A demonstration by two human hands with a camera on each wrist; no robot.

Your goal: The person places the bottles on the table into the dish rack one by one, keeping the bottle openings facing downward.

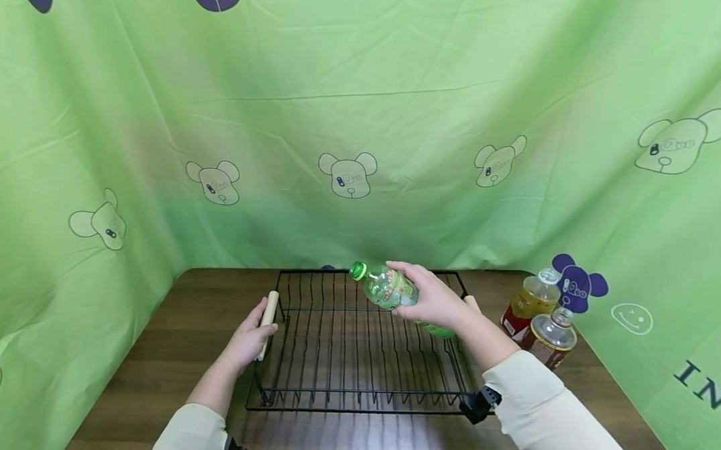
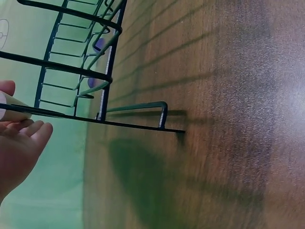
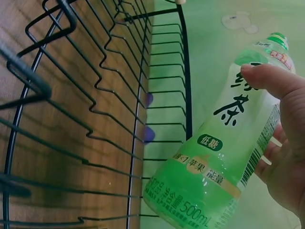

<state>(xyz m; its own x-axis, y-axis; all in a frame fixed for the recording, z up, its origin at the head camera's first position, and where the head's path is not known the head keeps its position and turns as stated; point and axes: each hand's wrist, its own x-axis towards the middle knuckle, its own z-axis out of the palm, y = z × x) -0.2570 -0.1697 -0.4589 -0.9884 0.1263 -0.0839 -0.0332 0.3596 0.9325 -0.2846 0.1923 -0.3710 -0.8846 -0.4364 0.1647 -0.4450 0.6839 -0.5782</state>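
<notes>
A black wire dish rack (image 1: pixel 355 390) with pale wooden handles stands on the wooden table. My left hand (image 1: pixel 249 338) is at its left handle (image 1: pixel 269 316); in the left wrist view the thumb lies on one side of the handle and the fingers on the other. Above the rack's right half, my right hand (image 1: pixel 427 296) grips a green tea bottle (image 1: pixel 393 289) around its body. The bottle is tilted, its green cap pointing up and left in the head view. In the right wrist view the label of the bottle (image 3: pixel 205 148) faces the camera, and its base is close to the wires.
Two more drink bottles stand at the table's right side: one with yellow and red on it (image 1: pixel 529 299), the other with a brownish label (image 1: pixel 549 341). A green patterned cloth (image 1: pixel 420 202) hangs behind and along both sides of the table (image 1: pixel 161 368).
</notes>
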